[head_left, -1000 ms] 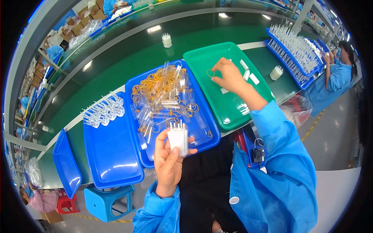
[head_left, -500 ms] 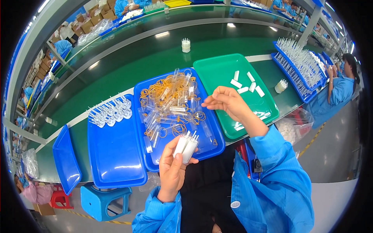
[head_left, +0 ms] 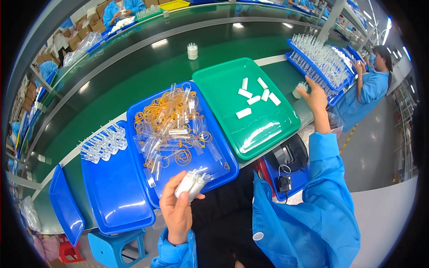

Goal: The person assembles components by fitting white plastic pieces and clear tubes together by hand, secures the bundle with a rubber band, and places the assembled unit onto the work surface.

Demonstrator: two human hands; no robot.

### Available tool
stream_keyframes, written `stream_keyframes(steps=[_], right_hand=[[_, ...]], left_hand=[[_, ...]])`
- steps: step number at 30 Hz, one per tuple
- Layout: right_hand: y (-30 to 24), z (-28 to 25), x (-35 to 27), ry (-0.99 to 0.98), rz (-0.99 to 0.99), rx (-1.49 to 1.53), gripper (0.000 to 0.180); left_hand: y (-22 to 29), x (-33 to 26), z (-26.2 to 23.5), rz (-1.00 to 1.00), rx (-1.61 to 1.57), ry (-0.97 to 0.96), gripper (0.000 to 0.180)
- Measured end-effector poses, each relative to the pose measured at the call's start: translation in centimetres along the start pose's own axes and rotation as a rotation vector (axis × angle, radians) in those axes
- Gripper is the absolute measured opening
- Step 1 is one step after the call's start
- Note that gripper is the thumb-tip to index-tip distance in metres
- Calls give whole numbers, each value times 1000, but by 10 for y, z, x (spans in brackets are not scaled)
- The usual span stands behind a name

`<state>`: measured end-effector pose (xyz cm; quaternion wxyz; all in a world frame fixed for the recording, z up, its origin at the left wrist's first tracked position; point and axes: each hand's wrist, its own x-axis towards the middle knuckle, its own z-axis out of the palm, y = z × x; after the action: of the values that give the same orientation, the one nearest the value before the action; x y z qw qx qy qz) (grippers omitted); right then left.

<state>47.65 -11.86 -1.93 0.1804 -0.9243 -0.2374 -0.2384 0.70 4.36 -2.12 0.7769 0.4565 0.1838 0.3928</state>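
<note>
My left hand (head_left: 178, 203) is closed around a bundle of white blocks with thin clear tips (head_left: 193, 184), held above the near edge of a blue tray (head_left: 223, 172). To the right, my right hand (head_left: 316, 98) reaches out with thumb and forefinger apart at the edge of a similar white bundle (head_left: 298, 91). Whether the fingertips touch it, I cannot tell. Orange rubber bands (head_left: 154, 111) and clear plastic tubes (head_left: 154, 149) lie heaped in the blue tray. Several white blocks (head_left: 243, 113) lie loose in the green tray (head_left: 250, 145) between my hands.
Another white bundle (head_left: 192, 52) stands on the green conveyor belt (head_left: 152, 67). Clear spiked parts fill a blue tray left (head_left: 118, 196) and stacked trays right (head_left: 319, 62). A person in blue (head_left: 371, 85) works at the right. A blue stool (head_left: 114, 245) stands below.
My right hand has moved from above the green tray to the white bundle at the right. One more white block lies in the green tray. The whole view has shifted.
</note>
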Motion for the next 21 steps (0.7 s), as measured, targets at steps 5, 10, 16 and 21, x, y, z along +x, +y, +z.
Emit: stream_keyframes(steps=[5,10,16,21], right_hand=[[7,39,47,-78,30,78,45],[-145,74,94,24,-349,573,44],[-291,149,82,-104,-467,637,49],[-294,157,77,-110,-403,332,62]], left_hand=[[-1,6,1,-41,49,-13,42],[3,13,-3,-27,29,73,45],[5,17,-5,12,74,125,45],[9,23,-14,40,21,191,48]])
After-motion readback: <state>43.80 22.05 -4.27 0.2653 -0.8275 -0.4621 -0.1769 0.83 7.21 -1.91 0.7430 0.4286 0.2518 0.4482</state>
